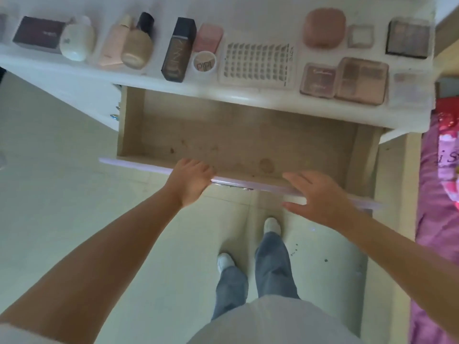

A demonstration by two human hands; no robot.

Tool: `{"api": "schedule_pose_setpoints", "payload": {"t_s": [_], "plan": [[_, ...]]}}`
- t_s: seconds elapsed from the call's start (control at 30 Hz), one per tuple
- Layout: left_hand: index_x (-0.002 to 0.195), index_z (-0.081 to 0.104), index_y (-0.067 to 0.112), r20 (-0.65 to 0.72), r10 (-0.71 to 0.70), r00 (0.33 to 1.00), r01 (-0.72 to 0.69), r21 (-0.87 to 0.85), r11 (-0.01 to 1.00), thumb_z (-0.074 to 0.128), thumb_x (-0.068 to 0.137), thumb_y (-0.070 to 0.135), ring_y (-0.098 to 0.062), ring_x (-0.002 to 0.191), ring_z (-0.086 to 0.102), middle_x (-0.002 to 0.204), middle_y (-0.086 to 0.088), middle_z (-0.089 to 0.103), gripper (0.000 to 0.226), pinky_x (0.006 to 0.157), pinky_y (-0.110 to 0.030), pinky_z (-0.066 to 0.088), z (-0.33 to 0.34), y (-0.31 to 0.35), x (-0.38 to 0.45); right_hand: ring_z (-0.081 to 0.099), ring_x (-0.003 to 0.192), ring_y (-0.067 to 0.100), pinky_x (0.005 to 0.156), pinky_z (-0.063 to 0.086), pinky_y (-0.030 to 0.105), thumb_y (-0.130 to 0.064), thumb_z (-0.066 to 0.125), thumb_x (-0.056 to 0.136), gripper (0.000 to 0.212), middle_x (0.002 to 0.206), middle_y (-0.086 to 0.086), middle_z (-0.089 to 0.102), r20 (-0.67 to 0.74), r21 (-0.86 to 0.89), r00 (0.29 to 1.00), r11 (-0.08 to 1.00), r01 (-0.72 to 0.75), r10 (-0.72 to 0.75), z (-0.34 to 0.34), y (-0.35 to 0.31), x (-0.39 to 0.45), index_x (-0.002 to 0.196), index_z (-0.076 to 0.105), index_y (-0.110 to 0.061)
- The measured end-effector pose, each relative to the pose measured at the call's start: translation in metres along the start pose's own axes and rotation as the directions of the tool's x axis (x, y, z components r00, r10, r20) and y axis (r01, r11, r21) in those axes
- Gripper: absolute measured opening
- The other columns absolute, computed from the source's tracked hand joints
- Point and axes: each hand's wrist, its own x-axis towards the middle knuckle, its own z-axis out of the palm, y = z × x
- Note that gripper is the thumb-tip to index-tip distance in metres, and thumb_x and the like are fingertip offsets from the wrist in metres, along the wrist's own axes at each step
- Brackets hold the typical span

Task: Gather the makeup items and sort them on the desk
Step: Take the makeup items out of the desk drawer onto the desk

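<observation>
An open wooden drawer (248, 135) stands pulled out under the white desk (149, 78), with nothing inside it. My left hand (191, 180) curls its fingers over the drawer's lilac front panel (139, 165). My right hand (320, 194) lies flat against the same panel, fingers straight. Makeup lies in rows on the desk: a dark box (39, 33), a white jar (77, 42), a pink tube (114, 43), a beige foundation bottle (137, 43), a dark foundation bottle (177, 49), a lash tray (258, 62) and several palettes (360, 80).
A pink patterned bedcover (439, 194) lies to the right of the desk. Pale floor tiles (62, 170) stretch out below and to the left. My feet in white shoes (272, 225) stand just in front of the drawer.
</observation>
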Motion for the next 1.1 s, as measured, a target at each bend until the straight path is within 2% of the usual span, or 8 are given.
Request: {"api": "schedule_pose_setpoints", "payload": {"t_s": [0.1, 0.2, 0.43, 0.6, 0.73, 0.87, 0.97, 1.1], "plan": [[0.057, 0.063, 0.007, -0.054, -0.013, 0.998, 0.015, 0.029, 0.999, 0.087, 0.027, -0.002, -0.024, 0.042, 0.056, 0.051, -0.008, 0.056, 0.04, 0.04, -0.02, 0.042, 0.003, -0.003, -0.005, 0.061, 0.054, 0.031, 0.046, 0.049, 0.03, -0.007, 0.082, 0.061, 0.021, 0.064, 0.017, 0.063, 0.13, -0.063, 0.99, 0.997, -0.05, 0.058, 0.012, 0.002, -0.005, 0.075, 0.067, 0.001], [0.099, 0.058, 0.007, 0.028, -0.116, 0.993, 0.111, 0.138, 0.984, 0.069, 0.069, 0.006, -0.025, 0.087, 0.058, 0.095, -0.01, 0.061, 0.032, 0.065, -0.029, 0.044, 0.011, 0.002, -0.001, 0.052, 0.04, 0.025, 0.034, 0.04, 0.021, -0.006, 0.085, 0.051, 0.027, 0.049, 0.011, 0.055, 0.093, -0.222, 0.996, 0.974, 0.036, -0.016, 0.013, -0.005, -0.004, 0.055, 0.059, -0.003], [0.125, 0.038, 0.006, 0.111, -0.13, 0.985, 0.114, 0.141, 0.983, 0.039, 0.082, -0.004, -0.027, 0.11, 0.042, 0.119, -0.013, 0.044, 0.044, 0.075, -0.032, 0.036, 0.014, -0.005, 0.006, 0.052, 0.045, 0.022, 0.05, 0.045, 0.025, -0.012, 0.081, 0.056, 0.02, 0.053, 0.006, 0.057, -0.027, -0.524, 0.993, 0.848, 0.085, -0.116, 0.018, -0.004, -0.011, 0.058, 0.062, -0.01], [0.107, 0.062, 0.004, -0.195, 0.042, 0.98, -0.001, 0.207, 0.978, 0.063, 0.05, -0.01, -0.027, 0.08, 0.058, 0.09, -0.013, 0.06, 0.058, 0.061, -0.029, 0.045, -0.015, -0.021, 0.002, 0.057, 0.051, 0.023, 0.06, 0.048, 0.028, -0.014, 0.061, 0.08, 0.017, 0.061, 0.008, 0.062, -0.218, -0.48, 0.931, 0.863, 0.16, -0.294, 0.001, 0.016, -0.002, 0.066, 0.066, -0.005], [0.127, 0.047, 0.014, -0.081, -0.084, 0.993, 0.095, 0.131, 0.987, 0.057, 0.076, -0.001, -0.026, 0.104, 0.049, 0.112, -0.007, 0.052, 0.054, 0.084, -0.033, 0.038, -0.022, -0.03, 0.014, 0.058, 0.054, 0.023, 0.072, 0.035, 0.031, -0.018, 0.048, 0.083, 0.027, 0.064, 0.007, 0.063, -0.266, -0.538, 0.902, 0.829, 0.154, -0.34, -0.002, 0.027, 0.012, 0.068, 0.066, -0.006], [0.079, 0.068, 0.003, -0.279, -0.053, 0.959, 0.108, 0.187, 0.977, 0.083, 0.032, -0.008, -0.03, 0.064, 0.062, 0.069, -0.013, 0.062, 0.05, 0.065, -0.038, 0.052, -0.025, -0.038, 0.025, 0.068, 0.077, 0.027, 0.089, 0.033, 0.041, -0.02, 0.054, 0.081, 0.02, 0.085, 0.01, 0.069, -0.315, -0.601, 0.891, 0.795, 0.079, -0.327, -0.003, 0.04, 0.028, 0.083, 0.068, -0.007], [0.098, 0.068, 0.002, -0.308, -0.179, 0.935, 0.225, 0.121, 0.967, 0.084, 0.039, -0.005, -0.043, 0.094, 0.063, 0.096, -0.026, 0.065, 0.061, 0.079, -0.065, 0.044, -0.036, -0.037, 0.041, 0.067, 0.091, 0.031, 0.092, 0.043, 0.052, -0.024, 0.065, 0.075, 0.025, 0.101, 0.016, 0.069, -0.324, -0.601, 0.912, 0.8, 0.008, -0.252, -0.011, 0.05, 0.043, 0.093, 0.067, -0.006], [0.11, 0.066, 0.009, -0.34, -0.213, 0.916, 0.29, 0.197, 0.936, 0.089, 0.036, 0.007, -0.04, 0.108, 0.058, 0.116, -0.025, 0.061, 0.077, 0.083, -0.065, 0.041, -0.05, -0.042, 0.065, 0.063, 0.101, 0.033, 0.083, 0.04, 0.066, -0.028, 0.072, 0.069, 0.04, 0.111, 0.016, 0.066, -0.311, -0.634, 0.931, 0.772, -0.052, -0.193, -0.024, 0.056, 0.067, 0.101, 0.058, -0.009]]}}
